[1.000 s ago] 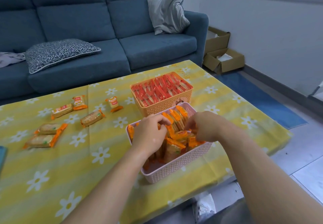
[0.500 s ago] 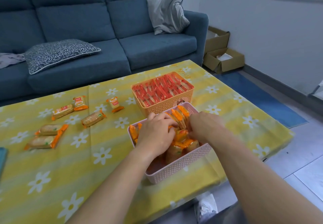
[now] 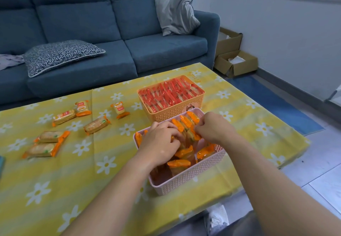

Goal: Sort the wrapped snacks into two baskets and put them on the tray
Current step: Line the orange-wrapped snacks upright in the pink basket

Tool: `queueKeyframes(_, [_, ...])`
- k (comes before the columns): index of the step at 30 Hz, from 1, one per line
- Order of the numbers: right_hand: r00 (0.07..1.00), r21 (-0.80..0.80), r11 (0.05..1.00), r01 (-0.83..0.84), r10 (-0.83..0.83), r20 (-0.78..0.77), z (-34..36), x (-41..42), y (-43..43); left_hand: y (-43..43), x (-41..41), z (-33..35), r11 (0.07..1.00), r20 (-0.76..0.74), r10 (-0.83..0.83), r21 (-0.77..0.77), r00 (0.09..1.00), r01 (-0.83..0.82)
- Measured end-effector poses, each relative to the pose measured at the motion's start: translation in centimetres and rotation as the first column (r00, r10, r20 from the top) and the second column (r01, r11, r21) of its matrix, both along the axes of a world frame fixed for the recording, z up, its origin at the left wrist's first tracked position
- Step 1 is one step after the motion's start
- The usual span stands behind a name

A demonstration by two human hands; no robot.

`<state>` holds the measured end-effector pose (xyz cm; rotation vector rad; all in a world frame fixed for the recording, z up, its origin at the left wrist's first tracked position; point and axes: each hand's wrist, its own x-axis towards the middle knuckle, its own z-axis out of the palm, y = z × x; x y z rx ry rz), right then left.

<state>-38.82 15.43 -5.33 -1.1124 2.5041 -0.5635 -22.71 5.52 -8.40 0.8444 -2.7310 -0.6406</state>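
Six loose snacks [image 3: 96, 125] lie scattered over the left middle of the frame on the yellow flowered tablecloth [image 3: 83, 171], well apart from the baskets. Just right of centre, the left hand [image 3: 160, 143] reaches down into the pink basket [image 3: 184, 182], its fingers curled over the orange-wrapped snacks [image 3: 182, 163] that stand packed inside; I cannot tell whether it grips one. Directly above in the frame, touching the pink basket's far wall, the orange basket [image 3: 171, 115] is full of red-wrapped snacks [image 3: 171, 95] in tidy rows. The right hand [image 3: 214, 128] is at the pink basket's far right corner, fingers bent tight and pinching the tops of several orange-wrapped snacks. Cardboard boxes [image 3: 236, 64] sit on the floor at the upper right.
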Motion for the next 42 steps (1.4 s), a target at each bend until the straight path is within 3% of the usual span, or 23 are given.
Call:
queueKeyframes(5, [0.993,0.002,0.995,0.103,-0.102,-0.053,0.2,0.0,-0.2,0.4,-0.8,0.1,0.996,0.059,0.008,-0.093,0.998,-0.003])
queueKeyframes(8, [0.997,0.009,0.997,0.072,-0.071,-0.023,-0.1,0.0,-0.5,0.6,-1.6,0.4,0.983,0.117,0.050,-0.184,0.992,-0.028])
queueKeyframes(13, [1.000,-0.089,0.996,0.020,-0.019,0.014,-1.3,0.5,-1.3,1.2,-2.1,0.0,0.927,0.070,0.065,-0.373,0.995,-0.034])
queueKeyframes(17, [0.979,-0.136,0.989,-0.052,0.078,0.190,-1.0,0.1,-1.1,1.2,-2.2,-0.2,0.948,0.014,-0.035,-0.315,0.999,0.038])
queueKeyframes(20, [0.924,-0.179,0.983,0.048,0.024,0.381,-0.6,-0.7,-0.5,0.9,-2.4,-0.1,0.945,0.061,-0.038,-0.322,0.997,0.056])
queueKeyframes(23, [0.975,-0.317,0.928,0.193,-0.145,0.170,0.2,-1.7,0.5,0.8,-2.5,-0.3,0.938,0.063,-0.014,-0.345,0.998,0.035])
queueKeyframes(25, [0.984,-0.321,0.931,0.175,-0.172,0.037,0.5,-1.8,1.0,1.0,-2.6,-0.5,0.939,0.043,0.005,-0.344,0.999,0.010])
queueKeyframes(29, [0.995,-0.009,0.999,0.033,-0.034,-0.094,0.1,-1.0,1.0,1.2,-2.6,-0.7,0.937,0.019,0.016,-0.348,1.000,-0.008])
queueKeyframes(32, [0.978,0.101,0.995,-0.007,0.028,-0.206,-0.6,-0.1,0.6,1.2,-2.7,-0.9,0.938,0.008,0.022,-0.346,1.000,-0.018])
queueKeyframes(37, [0.977,0.151,0.988,-0.036,0.066,-0.203,-1.2,0.9,0.1,1.3,-2.7,-0.9,0.943,0.013,0.036,-0.332,0.999,-0.030])
queueKeyframes(42, [0.990,-0.122,0.990,0.064,-0.079,-0.119,-0.6,-0.1,0.1,1.8,-2.7,-0.7,0.914,0.028,0.088,-0.401,0.996,-0.069])
